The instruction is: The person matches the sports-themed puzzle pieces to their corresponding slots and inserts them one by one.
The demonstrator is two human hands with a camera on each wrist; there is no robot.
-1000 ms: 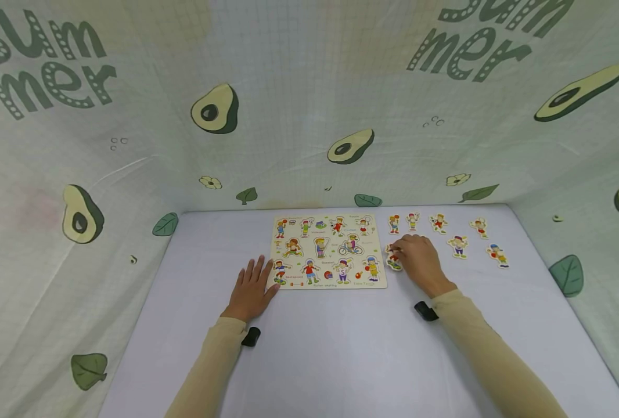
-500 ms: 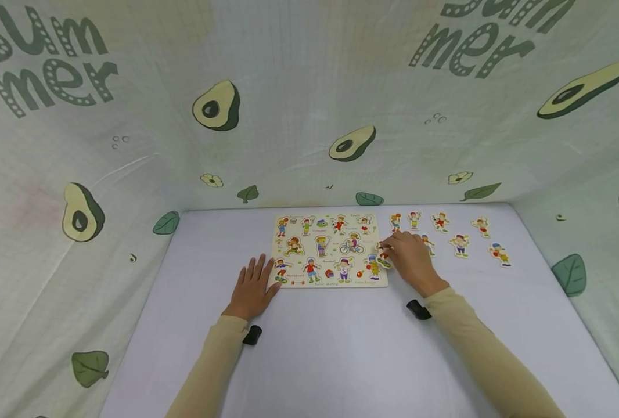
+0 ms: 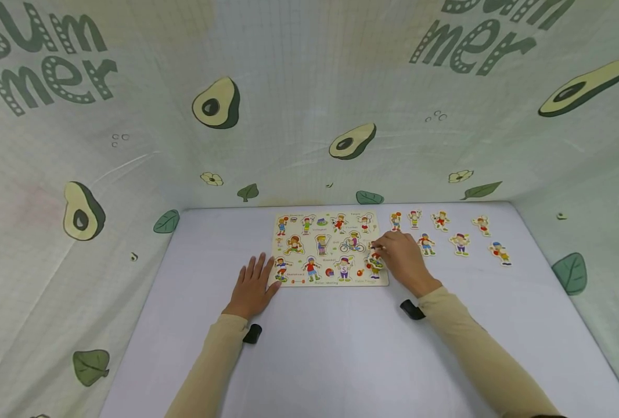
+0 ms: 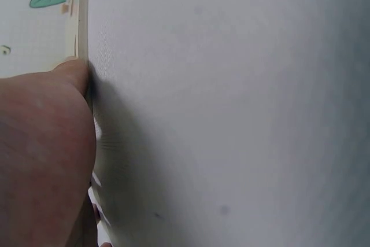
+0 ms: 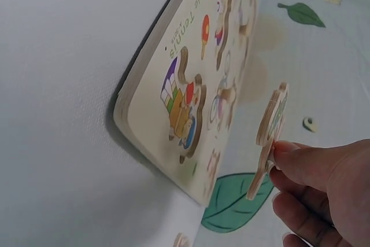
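A wooden puzzle board (image 3: 333,251) with printed sports figures lies flat on the white table. My left hand (image 3: 252,287) is spread palm down by its left side, thumb and fingertips at the edge; in the left wrist view the thumb side of that hand (image 4: 43,154) fills the lower left. Between thumb and fingers my right hand (image 3: 406,260) pinches a thin wooden puzzle piece (image 5: 269,128), seen nearly edge-on in the right wrist view. It is held up off the board, over the right side. The board's table tennis recess (image 5: 185,108) shows a printed figure inside.
To the right of the board lie several loose figure pieces, among them a blue-capped one (image 3: 500,253), a purple-trousered one (image 3: 460,244) and a red-shirted one (image 3: 427,245). A cloth (image 3: 288,162) printed with avocados and leaves hangs around the table (image 3: 330,348).
My right hand has lifted the puzzle piece from beside the board and carried it left over the board's right edge. The left hand has stayed in place.
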